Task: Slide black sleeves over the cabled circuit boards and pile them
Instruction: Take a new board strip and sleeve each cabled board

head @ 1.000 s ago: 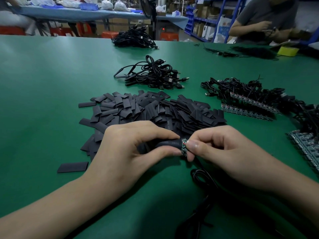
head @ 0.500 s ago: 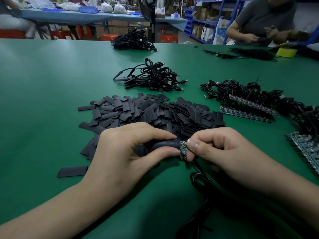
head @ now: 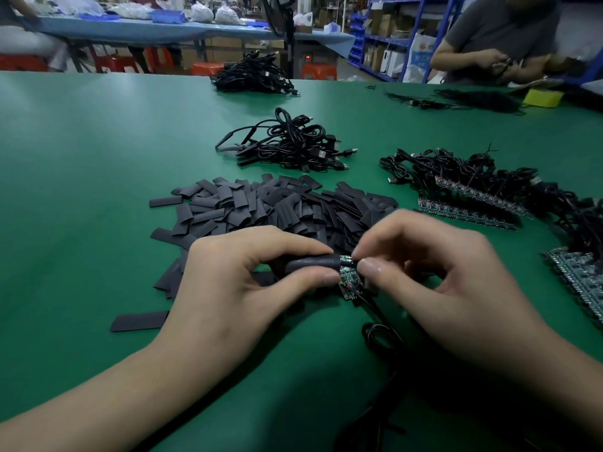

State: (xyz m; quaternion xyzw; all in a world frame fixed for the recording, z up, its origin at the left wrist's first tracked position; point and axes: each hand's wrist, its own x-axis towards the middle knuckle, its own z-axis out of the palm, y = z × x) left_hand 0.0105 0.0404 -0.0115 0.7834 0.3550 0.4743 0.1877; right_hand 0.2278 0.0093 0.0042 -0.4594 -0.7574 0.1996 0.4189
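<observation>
Black sleeve point(head: 310, 264) sits at the near edge of the sleeve pile point(head: 261, 207), lifted just above the green table point(head: 81, 158). Left hand point(head: 235, 288) pinches it between thumb and curled fingers. Circuit board point(head: 349, 278) sticks out of the sleeve's right end, mostly uncovered and tilted. Right hand point(head: 450, 285) pinches that board end, thumb and forefinger closed on it. Board's cable point(head: 381, 334) loops on the table nearer than the pile, partly under the right hand. Lone sleeve point(head: 138, 321) lies flat near-left of the pile. Bundle of sleeved cables point(head: 287, 145) just behind the pile. Bare boards with cables point(head: 473, 190) right of the pile. Another cable heap point(head: 251, 76) far behind it. Second person point(head: 496, 31) far right behind the pile.
</observation>
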